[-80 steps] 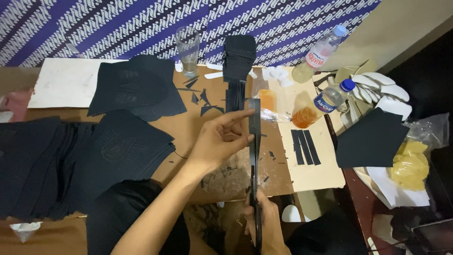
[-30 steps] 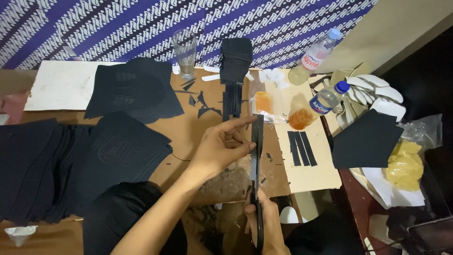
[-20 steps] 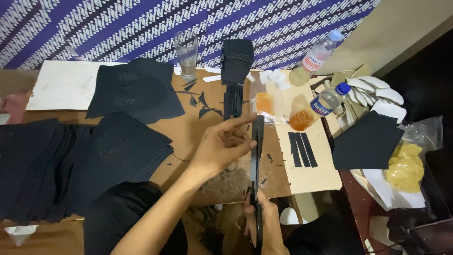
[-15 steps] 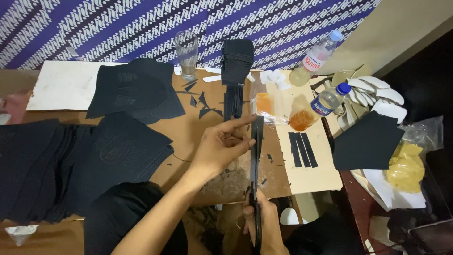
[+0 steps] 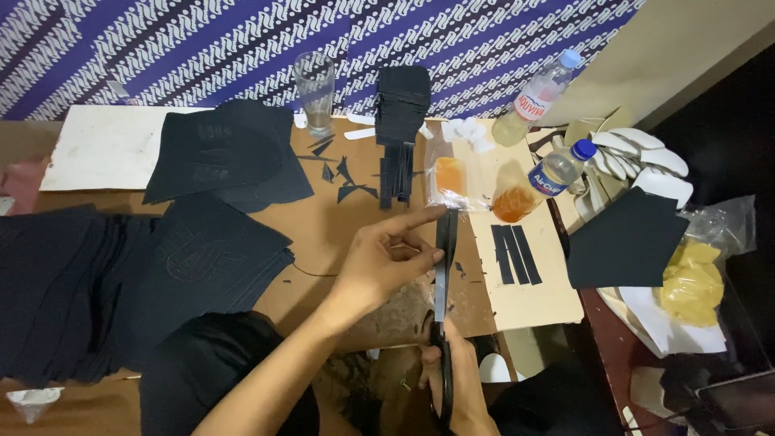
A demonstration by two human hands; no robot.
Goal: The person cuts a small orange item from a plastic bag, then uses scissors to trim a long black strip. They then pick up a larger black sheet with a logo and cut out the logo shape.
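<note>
The left hand [image 5: 387, 262] pinches a narrow black sheet strip [image 5: 442, 262] upright over the brown desk [image 5: 323, 234], while the right hand [image 5: 456, 383], closed on black scissors [image 5: 442, 367], cuts lengthwise, so the next snip needs a straight line.

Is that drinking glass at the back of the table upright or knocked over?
Upright. The clear drinking glass stands on its base near the patterned cloth, its round rim facing up, beside the stacked black sheets. It looks empty or nearly so.
</note>
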